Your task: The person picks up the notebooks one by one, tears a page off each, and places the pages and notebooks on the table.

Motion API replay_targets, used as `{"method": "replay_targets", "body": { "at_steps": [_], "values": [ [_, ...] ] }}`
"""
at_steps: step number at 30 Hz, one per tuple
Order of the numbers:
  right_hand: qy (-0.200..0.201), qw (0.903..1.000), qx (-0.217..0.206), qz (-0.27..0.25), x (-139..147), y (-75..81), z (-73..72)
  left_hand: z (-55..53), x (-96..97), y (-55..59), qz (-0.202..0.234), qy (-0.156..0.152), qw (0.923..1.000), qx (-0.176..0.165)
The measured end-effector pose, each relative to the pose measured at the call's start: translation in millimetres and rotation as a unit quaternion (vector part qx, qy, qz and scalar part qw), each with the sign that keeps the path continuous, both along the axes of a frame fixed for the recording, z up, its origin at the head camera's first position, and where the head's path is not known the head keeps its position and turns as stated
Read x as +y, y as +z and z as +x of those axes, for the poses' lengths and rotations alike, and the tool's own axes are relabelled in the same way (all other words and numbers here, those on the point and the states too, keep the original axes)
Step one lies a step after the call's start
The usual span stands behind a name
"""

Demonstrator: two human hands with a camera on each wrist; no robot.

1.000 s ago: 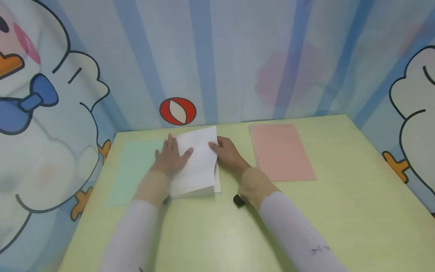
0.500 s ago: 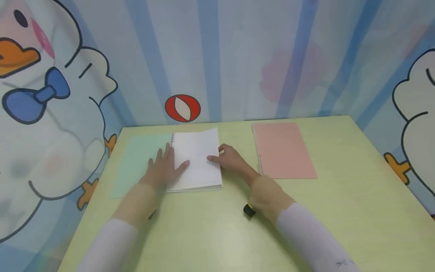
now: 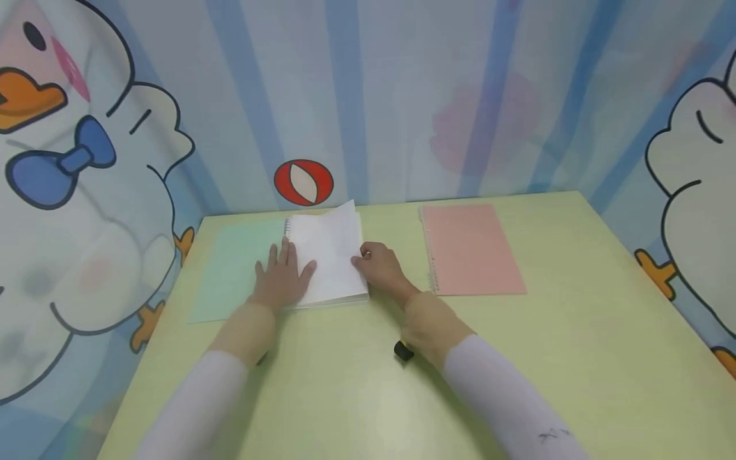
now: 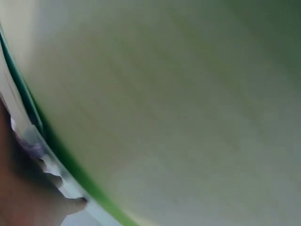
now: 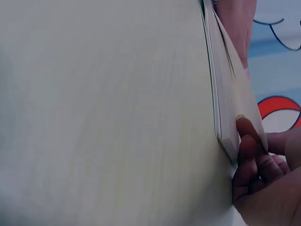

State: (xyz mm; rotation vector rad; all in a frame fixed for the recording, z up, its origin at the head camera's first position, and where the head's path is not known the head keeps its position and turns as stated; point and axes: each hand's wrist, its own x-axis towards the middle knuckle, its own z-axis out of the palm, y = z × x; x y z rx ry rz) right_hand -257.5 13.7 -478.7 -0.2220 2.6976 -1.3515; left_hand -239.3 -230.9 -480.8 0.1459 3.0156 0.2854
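Notebook (image 3: 322,255) lies open on the bench (image 3: 339,383), the left hand (image 3: 280,281) resting across it with fingers spread, probably steadying it while the right hand (image 3: 381,266) pinches a page (image 3: 342,223) between its fingers

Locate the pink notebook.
In the head view, the pink notebook lies right of centre on the table, right of the right hand and the open notebook.

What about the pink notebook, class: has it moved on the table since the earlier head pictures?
No: the pink notebook keeps its place near the back edge of the table; only the view shifts.
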Motion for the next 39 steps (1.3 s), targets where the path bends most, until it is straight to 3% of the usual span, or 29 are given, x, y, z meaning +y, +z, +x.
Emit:
{"method": "replay_targets", "body": {
  "at_steps": [5, 12, 19, 25, 30, 36, 39],
  "values": [
    [0.023, 0.9993, -0.02, -0.021, 1.9, -3.7, -6.2, -2.4, -8.1, -1.2, 0.013, 0.0, 0.9999, -0.006],
    [0.088, 0.9921, -0.042, -0.08, 11.3, -2.8, -0.4, -6.5, -11.1, -5.6, 0.046, 0.012, 0.9987, -0.021],
    [0.121, 0.9876, -0.042, -0.09, 14.8, -2.5, 4.8, -10.5, -14.7, -12.3, 0.072, 0.014, 0.9965, -0.041],
    [0.141, 0.9825, -0.044, -0.114, 20.9, -3.8, 6.8, -10.1, -15.7, -6.9, 0.07, 0.005, 0.9969, -0.037],
    [0.165, 0.9757, -0.049, -0.135, 25.0, -4.0, 9.1, -17.4, -22.3, -18.5, 0.053, 0.003, 0.9982, -0.027],
    [0.163, 0.9651, -0.083, -0.187, 41.1, -7.6, 11.0, -20.2, -24.1, -22.8, 0.044, 0.004, 0.9982, -0.042],
    [0.147, 0.9669, -0.093, -0.186, 47.9, -3.2, 8.7, -19.1, -19.7, -19.6, 0.043, 0.003, 0.9983, -0.039]
  ]
}}
